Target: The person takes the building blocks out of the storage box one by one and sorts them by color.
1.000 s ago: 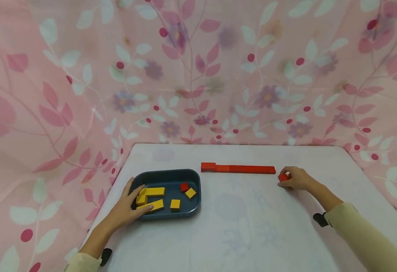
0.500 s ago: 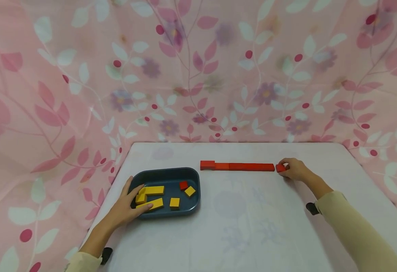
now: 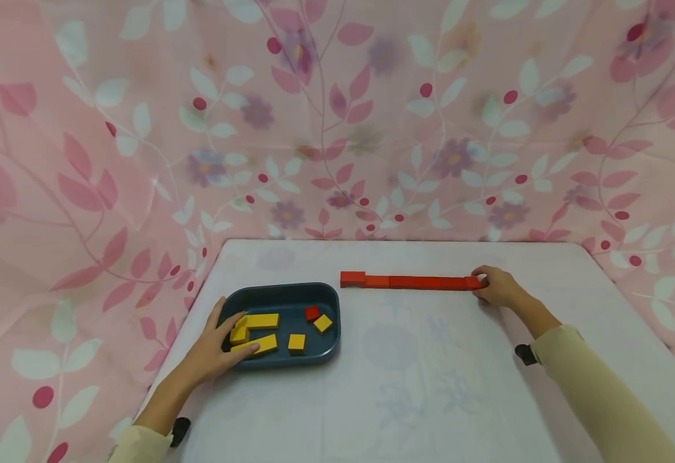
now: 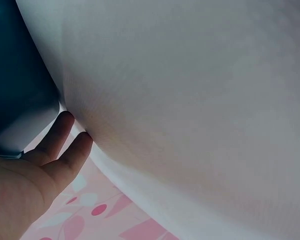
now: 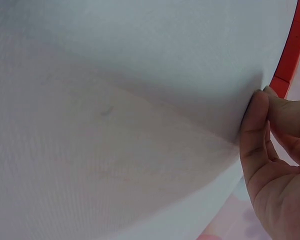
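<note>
Toward the far right, right hand (image 3: 498, 288) pinches red block (image 3: 472, 283), left of its palm, apparently touching right end of red row (image 3: 415, 283). Row's long axis: left–right; right hand nearer. Left hand (image 3: 213, 350), fingers spread, rests on left end of dark tray (image 3: 338, 321).

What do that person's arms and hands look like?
The left hand and right hand are bare: no gloves or rings show. The left sleeve and right sleeve are pale yellow-green. A small black piece sticks out near each sleeve's end.
</note>
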`<action>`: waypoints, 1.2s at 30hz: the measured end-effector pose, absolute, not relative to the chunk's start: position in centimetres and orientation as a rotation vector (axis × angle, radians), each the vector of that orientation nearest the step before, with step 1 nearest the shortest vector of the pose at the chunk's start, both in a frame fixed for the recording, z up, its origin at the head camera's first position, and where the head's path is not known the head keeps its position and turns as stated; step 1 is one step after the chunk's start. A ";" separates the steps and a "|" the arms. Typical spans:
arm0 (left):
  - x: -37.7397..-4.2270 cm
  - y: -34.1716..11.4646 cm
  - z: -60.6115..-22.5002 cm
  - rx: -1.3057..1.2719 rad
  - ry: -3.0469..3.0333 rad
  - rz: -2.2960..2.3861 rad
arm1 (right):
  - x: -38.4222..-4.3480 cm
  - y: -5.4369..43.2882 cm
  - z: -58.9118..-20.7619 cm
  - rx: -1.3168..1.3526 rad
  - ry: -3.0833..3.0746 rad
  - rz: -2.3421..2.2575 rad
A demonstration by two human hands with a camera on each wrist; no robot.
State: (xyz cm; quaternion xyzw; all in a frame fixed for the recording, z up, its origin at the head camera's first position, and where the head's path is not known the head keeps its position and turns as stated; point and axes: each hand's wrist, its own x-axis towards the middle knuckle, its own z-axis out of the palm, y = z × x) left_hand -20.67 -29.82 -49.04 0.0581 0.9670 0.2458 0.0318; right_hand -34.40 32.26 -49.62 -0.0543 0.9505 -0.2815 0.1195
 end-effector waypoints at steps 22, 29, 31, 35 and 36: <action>-20.6 -29.8 -48.6 0.184 2.977 0.779 | -34.4 32.3 -49.6 -0.224 2.840 -0.784; -20.5 -29.7 -48.6 0.169 2.972 0.781 | -34.0 32.6 -49.9 -0.179 2.820 -0.819; -20.5 -29.7 -48.6 0.165 2.968 0.777 | -33.8 32.8 -49.7 -0.143 2.792 -0.845; -20.5 -29.6 -48.6 0.160 2.960 0.773 | -33.2 33.3 -49.0 -0.148 2.796 -0.851; -20.5 -29.6 -48.6 0.160 2.957 0.775 | -33.0 33.4 -49.0 -0.167 2.818 -0.835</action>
